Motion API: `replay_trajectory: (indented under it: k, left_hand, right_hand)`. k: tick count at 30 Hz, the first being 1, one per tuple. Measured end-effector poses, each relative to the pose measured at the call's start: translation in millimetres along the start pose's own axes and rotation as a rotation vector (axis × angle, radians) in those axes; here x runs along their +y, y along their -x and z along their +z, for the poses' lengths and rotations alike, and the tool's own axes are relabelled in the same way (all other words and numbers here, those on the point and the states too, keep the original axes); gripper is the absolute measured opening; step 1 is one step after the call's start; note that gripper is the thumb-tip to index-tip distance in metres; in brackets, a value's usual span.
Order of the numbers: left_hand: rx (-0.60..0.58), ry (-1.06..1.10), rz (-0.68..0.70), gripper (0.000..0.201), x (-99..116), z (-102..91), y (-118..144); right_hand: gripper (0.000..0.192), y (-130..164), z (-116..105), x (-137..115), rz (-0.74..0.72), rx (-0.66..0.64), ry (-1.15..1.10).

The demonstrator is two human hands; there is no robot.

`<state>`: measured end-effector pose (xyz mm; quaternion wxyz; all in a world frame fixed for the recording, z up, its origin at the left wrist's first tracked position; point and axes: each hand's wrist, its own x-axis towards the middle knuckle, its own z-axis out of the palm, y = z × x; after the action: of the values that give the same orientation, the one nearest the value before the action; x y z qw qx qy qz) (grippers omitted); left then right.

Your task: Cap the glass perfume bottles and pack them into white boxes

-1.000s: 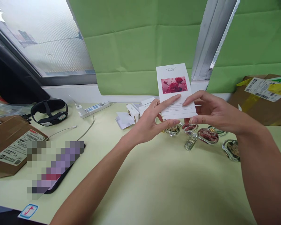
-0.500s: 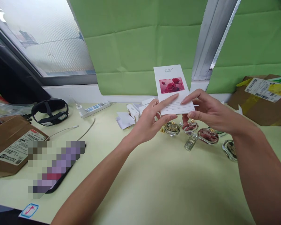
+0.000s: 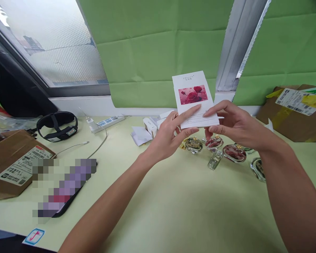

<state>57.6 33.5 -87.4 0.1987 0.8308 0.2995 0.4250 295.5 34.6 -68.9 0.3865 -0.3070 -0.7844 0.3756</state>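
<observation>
- Both hands are up over the counter (image 3: 173,211), sharing a white rose-print box (image 3: 193,100).
- The left hand (image 3: 167,135) pinches its lower left edge, forefinger laid across the face.
- The right hand (image 3: 235,124) pinches the lower right edge (thumb hidden behind the box).
- The long axis runs upright, tilted slightly left, the box rising above both hands, midway between them.
- The glass perfume bottles (image 3: 221,151) lie just below.
</observation>
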Motion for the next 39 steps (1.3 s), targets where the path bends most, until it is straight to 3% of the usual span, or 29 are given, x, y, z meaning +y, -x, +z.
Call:
replay_trajectory:
  k: [8, 12, 17, 23, 27, 30, 35, 39]
  left_hand:
    - [0.010, -0.115, 0.018, 0.056, -5, -1.7, 0]
    - [-0.015, -0.026, 0.040, 0.064, -11, -6.2, -2]
    - [-0.025, 0.041, 0.027, 0.055, -12, -6.3, -3]
    - [0.033, 0.111, 0.057, 0.050, -9, -5.6, -3]
    - [-0.022, 0.092, 0.007, 0.055, -9, -8.4, -3]
    - [-0.083, 0.083, -0.015, 0.058, -10, -9.4, -3]
    - [-0.151, 0.075, 0.034, 0.056, -10, -10.7, -3]
    - [-0.179, 0.035, 0.044, 0.054, -8, -13.3, -1]
  right_hand:
    - [0.020, -2, 3, 4, -0.066, 0.018, 0.015]
    - [0.018, -1, 2, 2, -0.094, 0.033, 0.011]
    - [0.029, -3, 3, 1, -0.003, 0.033, 0.026]
    - [0.024, -9, 12, -1, -0.126, 0.142, -0.020]
    - [0.024, -7, 7, -1, -0.069, 0.073, 0.018]
    - [0.041, -1, -2, -2, 0.020, -0.013, 0.068]
    - [0.092, 4, -9, 0, 0.079, 0.013, -0.073]
    - [0.092, 7, -9, 3, 0.158, -0.038, -0.227]
